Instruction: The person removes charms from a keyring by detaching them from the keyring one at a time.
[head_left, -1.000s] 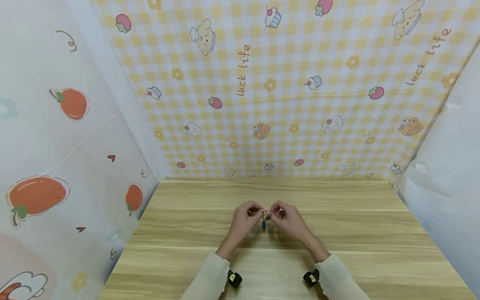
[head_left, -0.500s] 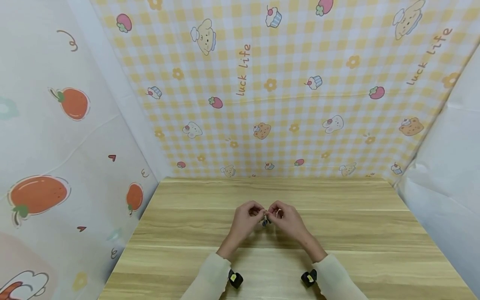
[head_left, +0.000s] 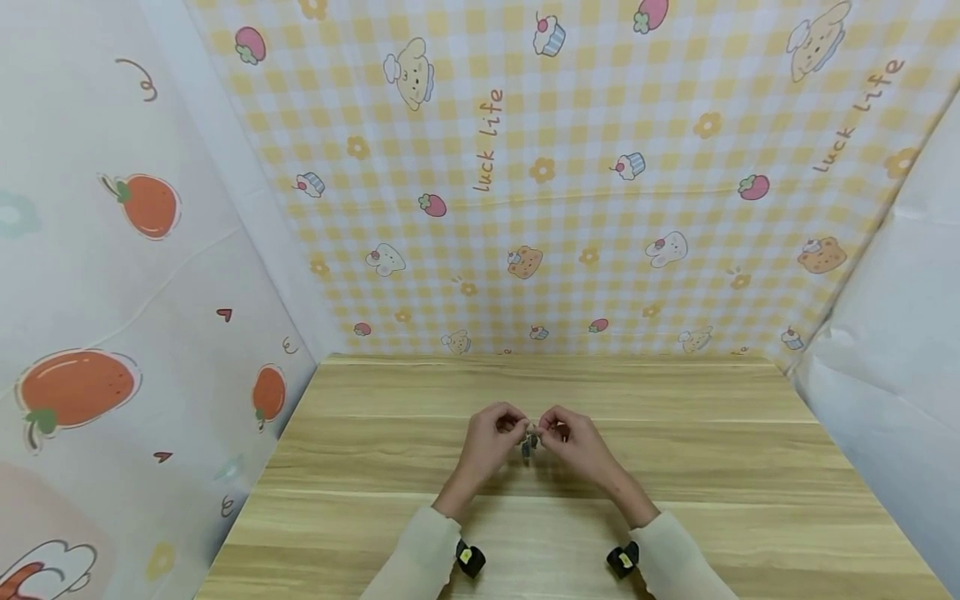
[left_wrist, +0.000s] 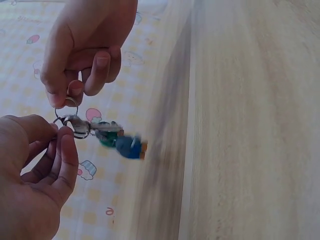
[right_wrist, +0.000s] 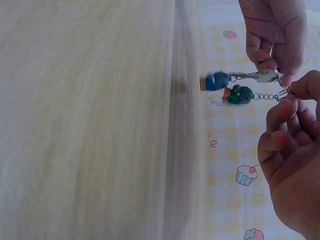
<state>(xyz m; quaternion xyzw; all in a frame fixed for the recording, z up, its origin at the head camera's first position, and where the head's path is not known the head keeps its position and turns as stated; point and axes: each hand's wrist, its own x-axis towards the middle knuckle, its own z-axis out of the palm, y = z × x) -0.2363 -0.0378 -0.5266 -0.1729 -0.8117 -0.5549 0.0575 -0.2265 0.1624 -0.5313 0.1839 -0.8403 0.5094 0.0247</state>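
Observation:
My left hand (head_left: 491,446) and right hand (head_left: 573,442) meet above the table's middle, fingertips close together. In the left wrist view, the right hand (left_wrist: 90,55) pinches a thin metal key ring (left_wrist: 66,106). Below it, the left hand (left_wrist: 40,175) pinches the keychain's metal links. A silver key (left_wrist: 107,128) and two small figures dangle from them: a blue one (left_wrist: 131,147) and a green one, partly hidden and blurred. In the right wrist view, the blue figure (right_wrist: 217,81) and green figure (right_wrist: 240,95) each hang on a short chain (right_wrist: 264,97). Fingertips cover parts of the rings.
The wood-grain table (head_left: 375,475) spreads around both hands. A yellow checked cloth wall (head_left: 570,217) stands behind it, with pale walls at left and right. Black wrist devices (head_left: 470,558) sit at both sleeve cuffs.
The fingertips came together half a second ago and are slightly apart again now. The hanging figures have swung and shifted below the hands. Both hands have kept their pinch.

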